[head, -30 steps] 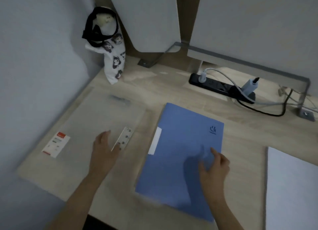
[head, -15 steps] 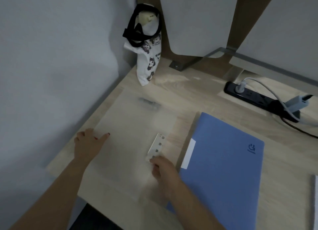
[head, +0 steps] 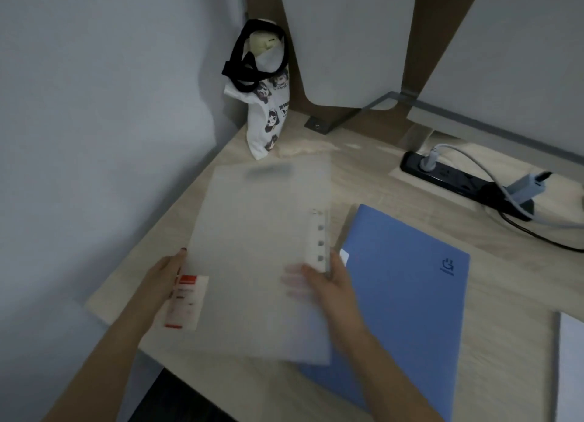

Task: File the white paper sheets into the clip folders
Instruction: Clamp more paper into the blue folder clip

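Fingers [head: 334, 261] curled: right hand [head: 328, 284], left hand [head: 162, 277] grip translucent folder [head: 252, 247] edges.

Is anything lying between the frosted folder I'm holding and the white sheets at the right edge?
Yes. The closed blue plastic folder lies flat on the light wooden desk between the translucent frosted clip folder, gripped by the left hand and right hand, and the white paper sheets.
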`<state>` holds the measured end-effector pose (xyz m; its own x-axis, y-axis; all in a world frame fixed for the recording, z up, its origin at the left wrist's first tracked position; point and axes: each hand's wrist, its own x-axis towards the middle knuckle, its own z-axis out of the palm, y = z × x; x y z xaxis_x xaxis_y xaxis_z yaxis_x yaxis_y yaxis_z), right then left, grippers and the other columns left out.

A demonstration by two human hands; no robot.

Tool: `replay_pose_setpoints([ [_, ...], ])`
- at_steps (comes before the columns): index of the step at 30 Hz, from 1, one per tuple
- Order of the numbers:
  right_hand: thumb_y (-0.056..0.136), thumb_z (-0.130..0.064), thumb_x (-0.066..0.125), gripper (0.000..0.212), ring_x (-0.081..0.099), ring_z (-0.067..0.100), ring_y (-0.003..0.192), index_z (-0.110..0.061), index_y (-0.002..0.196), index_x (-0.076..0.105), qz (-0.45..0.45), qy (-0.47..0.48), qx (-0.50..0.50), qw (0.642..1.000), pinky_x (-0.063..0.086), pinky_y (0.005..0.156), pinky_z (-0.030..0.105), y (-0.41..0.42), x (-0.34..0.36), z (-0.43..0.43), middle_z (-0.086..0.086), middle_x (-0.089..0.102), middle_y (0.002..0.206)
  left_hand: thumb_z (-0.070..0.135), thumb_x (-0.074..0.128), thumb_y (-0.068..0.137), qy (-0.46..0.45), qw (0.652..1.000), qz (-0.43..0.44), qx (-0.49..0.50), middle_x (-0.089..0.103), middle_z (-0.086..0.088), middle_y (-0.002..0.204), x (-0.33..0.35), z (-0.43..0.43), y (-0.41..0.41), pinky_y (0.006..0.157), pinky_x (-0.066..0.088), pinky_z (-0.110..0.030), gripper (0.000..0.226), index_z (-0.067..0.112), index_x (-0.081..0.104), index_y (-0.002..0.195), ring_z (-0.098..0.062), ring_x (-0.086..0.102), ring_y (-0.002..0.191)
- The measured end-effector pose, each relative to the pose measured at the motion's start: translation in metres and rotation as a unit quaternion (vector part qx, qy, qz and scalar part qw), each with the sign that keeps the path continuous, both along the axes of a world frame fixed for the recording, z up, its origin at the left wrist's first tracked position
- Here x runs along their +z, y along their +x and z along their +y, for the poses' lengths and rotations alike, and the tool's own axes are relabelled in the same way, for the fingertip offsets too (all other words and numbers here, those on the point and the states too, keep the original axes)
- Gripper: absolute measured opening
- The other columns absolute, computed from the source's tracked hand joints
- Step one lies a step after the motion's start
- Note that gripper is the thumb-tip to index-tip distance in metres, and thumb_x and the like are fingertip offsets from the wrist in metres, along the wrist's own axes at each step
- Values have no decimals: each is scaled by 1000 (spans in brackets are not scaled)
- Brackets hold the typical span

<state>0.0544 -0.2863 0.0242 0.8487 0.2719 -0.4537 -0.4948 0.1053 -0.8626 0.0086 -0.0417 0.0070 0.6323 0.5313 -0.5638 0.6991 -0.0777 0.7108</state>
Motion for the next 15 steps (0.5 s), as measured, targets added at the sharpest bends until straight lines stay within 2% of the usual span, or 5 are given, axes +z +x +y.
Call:
replay_pose_setpoints([
  [5,78,-15,64,31,70,30,86,-9,108,58,2,-15,-93,996,58,75,40,-5,16,-112,16,72,98,5,39,95,-76,982,-146,-97,66,1,91,16,-77,14,68,49,-12,26,16,63,95,-11,62,82],
  [8,82,-5,56,19,72,20,71,-8,100,61,28,6,-158,987,59,62,27,-24,19,-182,9,74,82,-4,39,84,40,943,-220,-245,63,8,104,5,-130,21,82,41,-3,39,25,63,95,-8,58,95],
  [11,79,-8,55,23,72,18,69,-7,102,60,44,-15,-213,976,58,58,23,-56,21,-248,7,76,79,17,36,80,242,832,-273,-419,63,-1,117,-21,-190,26,88,51,-26,40,18,66,107,-11,46,109],
  [13,86,-4,50,17,72,19,67,-6,99,60,49,-39,-242,968,58,57,23,-77,19,-284,7,76,76,25,40,81,306,762,-265,-506,64,-6,122,-38,-232,27,91,51,-40,40,19,64,112,-17,46,117],
  [15,86,-3,49,18,72,20,63,-9,99,59,59,-51,-275,958,57,53,23,-95,16,-314,6,75,71,39,43,80,342,709,-226,-574,59,-6,130,-53,-275,25,105,40,-42,48,22,57,122,-25,49,125],
])
